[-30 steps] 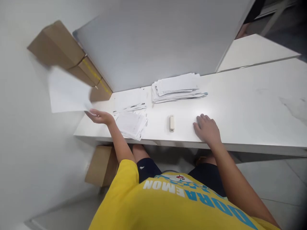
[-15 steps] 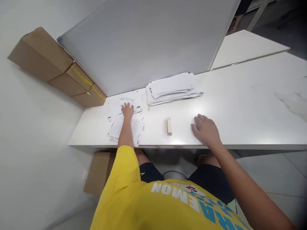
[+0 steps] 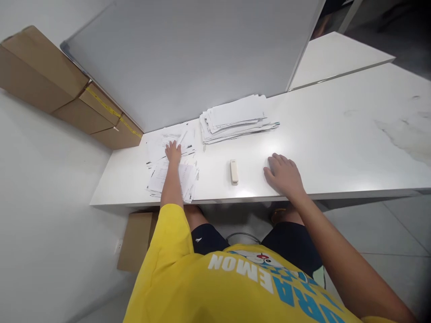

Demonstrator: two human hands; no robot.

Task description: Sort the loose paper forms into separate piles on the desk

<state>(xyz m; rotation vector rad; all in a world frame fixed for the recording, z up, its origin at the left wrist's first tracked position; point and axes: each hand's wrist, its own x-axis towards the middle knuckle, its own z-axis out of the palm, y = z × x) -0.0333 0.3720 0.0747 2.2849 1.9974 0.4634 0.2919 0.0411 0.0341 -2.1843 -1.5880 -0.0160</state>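
My left hand (image 3: pixel 173 152) lies on a loose spread of printed paper sheets (image 3: pixel 188 134), its fingers spread and pointing away from me. Nearer to me, more sheets (image 3: pixel 158 177) overlap in an uneven pile, partly under my left forearm. On the bare tabletop my right hand (image 3: pixel 285 176) rests palm down, with the fingers loosely bent and the thumb apart; nothing shows in it. Between the hands lies a small cream stapler (image 3: pixel 234 172), touched by neither. Behind it sits a thicker stack of papers (image 3: pixel 235 117) with ragged edges.
The white table (image 3: pixel 336 148) runs to the right, with a stained patch (image 3: pixel 407 134) at its far end. A grey-white panel (image 3: pixel 195 58) stands along the back. Cardboard boxes (image 3: pixel 43 67) line the left wall, and another box (image 3: pixel 134 242) is below the table.
The whole view has shifted, so the table and hands appear slightly further left and higher. Both hands stay in nearly the same places, on the papers and on the tabletop.
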